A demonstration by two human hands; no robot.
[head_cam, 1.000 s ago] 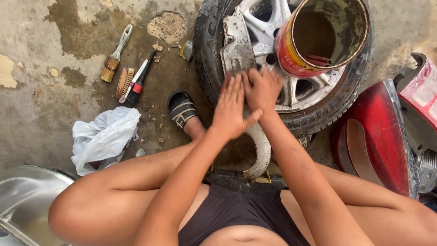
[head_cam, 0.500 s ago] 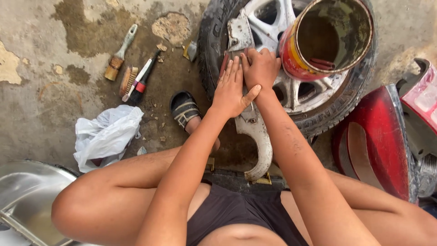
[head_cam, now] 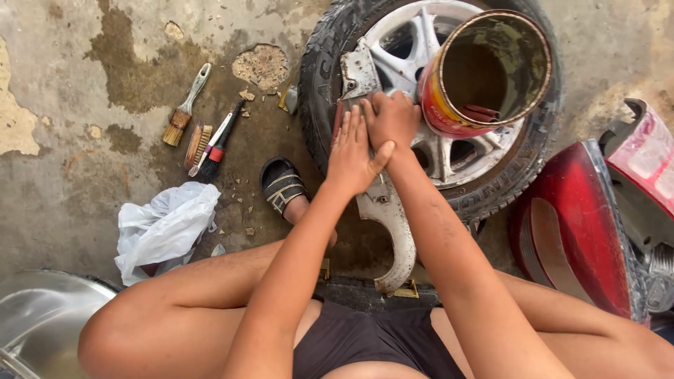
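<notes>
A wheel (head_cam: 484, 168) with a silver alloy rim lies flat on stained concrete, and a grey, worn panel (head_cam: 385, 210) rests across its near edge, running from the rim down toward the person's lap. On the rim stands a red and yellow tin (head_cam: 484, 77), open at the top and dark inside; it sits just beside the hands and crowds the panel's far end. To the right lie red lamp housings (head_cam: 562, 231), touching or nearly touching the tyre. A sandalled foot (head_cam: 284, 189) sits left of the panel. Farther left on the floor lie a paintbrush (head_cam: 184, 105), a small scrub brush (head_cam: 197, 144) and a red-banded tool (head_cam: 221, 144), close together, with a crumpled white bag (head_cam: 163, 228) nearer the knee. A curved metal basin (head_cam: 38, 323) shows at the lower left corner.

The tin's wrap is a red band with yellow at its lower left.

The left hand (head_cam: 353, 151) lies flat on the panel, fingers straight and pressed together, thumb spread toward the other wrist. The right hand (head_cam: 393, 119) is curled, knuckles up, pressing on the panel just beyond; whether it holds anything beneath is hidden.
</notes>
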